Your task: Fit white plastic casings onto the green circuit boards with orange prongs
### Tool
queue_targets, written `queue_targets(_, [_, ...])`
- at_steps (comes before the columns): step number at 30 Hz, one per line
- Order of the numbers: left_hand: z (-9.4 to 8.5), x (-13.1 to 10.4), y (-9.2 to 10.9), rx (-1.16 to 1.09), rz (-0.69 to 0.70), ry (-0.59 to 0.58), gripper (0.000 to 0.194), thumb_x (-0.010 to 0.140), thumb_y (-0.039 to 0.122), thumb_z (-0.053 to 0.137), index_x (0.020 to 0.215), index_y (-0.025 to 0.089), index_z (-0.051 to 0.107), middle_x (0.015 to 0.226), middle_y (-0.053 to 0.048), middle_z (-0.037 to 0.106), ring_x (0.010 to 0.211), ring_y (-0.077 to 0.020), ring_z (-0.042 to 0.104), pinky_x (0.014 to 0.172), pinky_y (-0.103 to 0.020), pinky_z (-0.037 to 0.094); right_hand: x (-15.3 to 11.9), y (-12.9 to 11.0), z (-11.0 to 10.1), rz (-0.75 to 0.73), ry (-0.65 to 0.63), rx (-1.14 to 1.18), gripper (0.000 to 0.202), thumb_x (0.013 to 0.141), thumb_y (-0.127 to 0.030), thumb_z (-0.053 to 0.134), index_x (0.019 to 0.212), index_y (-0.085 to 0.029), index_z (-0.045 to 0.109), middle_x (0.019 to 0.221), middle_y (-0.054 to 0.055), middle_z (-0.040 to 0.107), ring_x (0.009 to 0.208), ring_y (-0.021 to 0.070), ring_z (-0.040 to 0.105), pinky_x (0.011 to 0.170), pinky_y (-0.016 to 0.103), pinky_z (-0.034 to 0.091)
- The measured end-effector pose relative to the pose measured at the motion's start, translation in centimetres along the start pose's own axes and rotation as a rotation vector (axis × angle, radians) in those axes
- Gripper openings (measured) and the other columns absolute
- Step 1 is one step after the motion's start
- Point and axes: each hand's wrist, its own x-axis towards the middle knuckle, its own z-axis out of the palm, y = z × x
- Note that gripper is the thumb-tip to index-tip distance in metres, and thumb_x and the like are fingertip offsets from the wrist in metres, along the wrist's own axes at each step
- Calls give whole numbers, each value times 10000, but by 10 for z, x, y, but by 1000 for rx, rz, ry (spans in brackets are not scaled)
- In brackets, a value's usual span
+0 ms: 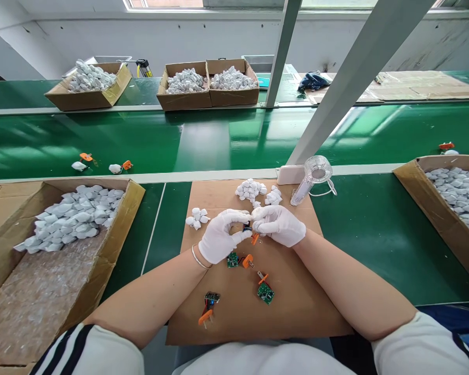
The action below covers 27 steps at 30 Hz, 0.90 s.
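Both my hands wear white gloves and meet over the brown cardboard sheet [297,302]. Between thumb and fingers, my left hand [223,237] pinches a small dark circuit board [247,226]. My right hand [279,225] is closed right beside it, fingertips at the board's edge; what they grip is hidden. An orange plug piece [255,238] hangs just below the fingertips. Nearer me lie green circuit boards [232,259] [266,293], an orange plug [248,261] and another board with an orange plug [205,316]. White pieces [250,190] are heaped beyond my hands.
Cardboard boxes of white pieces stand at left [117,245] and right [433,208], with more on the far ledge [183,101]. A clear plastic device [316,169] stands beside a slanted grey post [355,73]. The green belt [140,135] carries white and orange parts.
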Motion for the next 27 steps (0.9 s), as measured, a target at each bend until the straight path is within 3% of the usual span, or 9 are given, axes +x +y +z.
queue_targets(6, [-2, 1, -2, 68, 115, -29, 366, 674, 199, 807, 1010, 213, 663, 984, -73, 683, 1029, -226, 608, 895, -426, 532, 0, 5, -5, 18, -69, -85, 100, 666, -130, 777, 734, -160, 711, 830, 23, 595, 815, 146, 567, 692, 281, 477])
queue_targets(13, [-3, 3, 5, 151, 258, -7, 343, 636, 243, 836, 940, 216, 680, 856, -42, 688, 898, -180, 604, 748, -324, 563, 0, 8, 8, 150, -114, 201, 305, 623, -131, 811, 835, -176, 597, 694, -27, 629, 613, 111, 590, 607, 264, 480])
queue_targets(21, [0, 0, 9, 135, 294, -5, 368, 641, 305, 831, 958, 237, 657, 713, -4, 657, 802, -163, 581, 697, -304, 547, -3, 6, 18, 120, -76, 158, 364, 583, -141, 834, 785, -169, 532, 652, -14, 668, 585, 135, 624, 559, 262, 490])
queue_targets(24, [1, 0, 9, 123, 268, -24, 346, 687, 234, 795, 994, 235, 635, 800, -20, 676, 845, -171, 596, 733, -329, 551, -3, 6, 19, 88, -61, 165, 352, 592, -140, 824, 783, -172, 530, 636, -33, 641, 594, 130, 618, 562, 260, 487])
queue_targets(27, [1, -1, 15, 213, 260, -45, 425, 714, 192, 735, 1108, 230, 583, 1024, -61, 671, 1019, -215, 587, 866, -421, 529, -2, 7, 19, 54, -18, 150, 347, 600, -137, 818, 797, -172, 536, 650, -44, 626, 618, 117, 611, 583, 251, 484])
